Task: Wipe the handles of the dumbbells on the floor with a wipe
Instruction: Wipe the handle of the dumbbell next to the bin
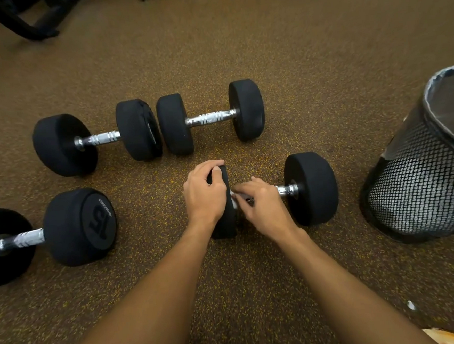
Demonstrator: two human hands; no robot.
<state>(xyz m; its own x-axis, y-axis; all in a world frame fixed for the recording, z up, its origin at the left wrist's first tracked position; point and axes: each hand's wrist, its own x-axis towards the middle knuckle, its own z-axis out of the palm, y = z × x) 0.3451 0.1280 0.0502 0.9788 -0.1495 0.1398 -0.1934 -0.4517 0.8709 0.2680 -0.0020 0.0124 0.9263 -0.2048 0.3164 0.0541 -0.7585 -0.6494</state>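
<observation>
Several black dumbbells with chrome handles lie on the speckled brown floor. On the near right dumbbell [311,187], my left hand [204,193] grips the top of its left weight head. My right hand [260,205] is curled over the chrome handle and holds a white wipe [234,196] against it; only a sliver of the wipe shows between the hands. A short bare piece of handle shows to the right of my fingers. The near left dumbbell [79,226], far left dumbbell [65,144] and far right dumbbell [211,118] lie untouched.
A black mesh waste bin [420,185] stands at the right, close to the held dumbbell. Dark gym equipment [30,21] sits at the far left. A small white scrap [410,305] lies on the floor near my right forearm.
</observation>
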